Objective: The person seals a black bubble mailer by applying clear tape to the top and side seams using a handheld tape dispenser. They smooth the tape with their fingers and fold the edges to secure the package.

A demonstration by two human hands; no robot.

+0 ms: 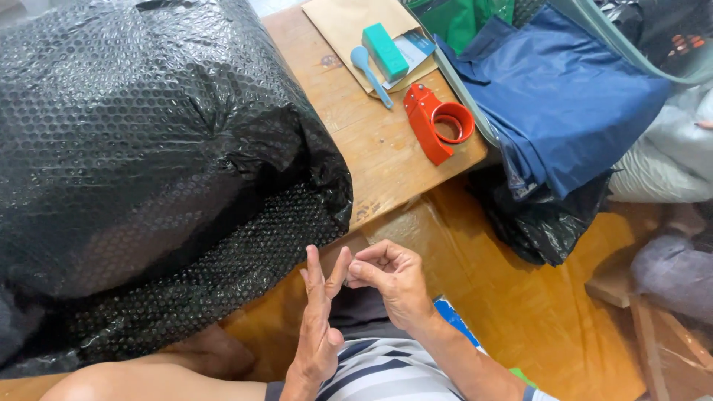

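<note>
A: Grip first. Right hand (394, 281)?
B: Curled, thumb and forefinger pinched together right at the left hand's fingertips. Could be picking at something small, tape maybe. Too small to see, so I can't tell what it has, if anything.

A: Left hand (321, 319)?
B: Flat, fingers (315, 273) straight and pointing up, away from the body. Holds nothing visible. The right pinch touches its upper fingers.

A: Nearest thing?
B: The big bundle in black bubble wrap (148, 163). It lies up and to the left of both hands, covers the left part of the wooden desk (386, 160) and hangs over its near edge. Its lower flap is just beside the left hand, apart from it. The left hand is nearer. The bundle's long axis seems to run from near-left to far-right, but that's hard to call.

A: Rest of the desk?
B: A red tape dispenser (434, 122) by the right edge, well apart from the hands and on the right hand's side, its long axis running roughly far to near. Behind it, at the far right corner, a brown envelope (345, 22) with a teal block (385, 50) and a light blue spoon (369, 74) on it.

A: Off the desk?
B: Blue fabric (564, 96) beside the right edge, a black bag (542, 219) under it, and a glossy orange floor (520, 297).
</note>
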